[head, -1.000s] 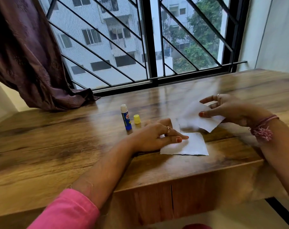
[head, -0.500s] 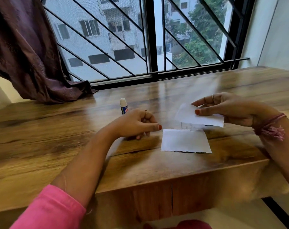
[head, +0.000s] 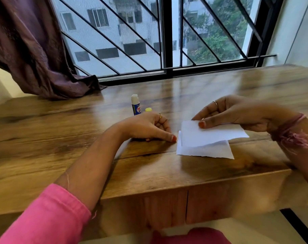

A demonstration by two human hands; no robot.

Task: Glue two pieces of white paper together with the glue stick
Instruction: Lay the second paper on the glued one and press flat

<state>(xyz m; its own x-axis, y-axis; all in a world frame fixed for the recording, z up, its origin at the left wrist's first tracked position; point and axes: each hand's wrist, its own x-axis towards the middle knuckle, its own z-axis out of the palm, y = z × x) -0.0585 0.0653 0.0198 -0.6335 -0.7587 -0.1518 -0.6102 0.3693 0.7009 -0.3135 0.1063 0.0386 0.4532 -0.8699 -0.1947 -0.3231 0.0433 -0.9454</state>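
Right hand (head: 237,115) pinches the top sheet (head: 213,133) over the bottom sheet (head: 205,150), left hand (head: 149,127) loosely curled and empty at 9 o'clock, so next looks like lining up edges and pressing down.

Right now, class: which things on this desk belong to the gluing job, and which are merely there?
Belonging to the job:
upper paper, pinched by the right hand
lower paper, flat on the desk
glue stick, uncapped, upright
yellow cap

Merely there:
curtain
window grille

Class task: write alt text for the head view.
A person's right hand holds one white paper just above a second paper on a wooden table. The left hand rests beside an uncapped glue stick.
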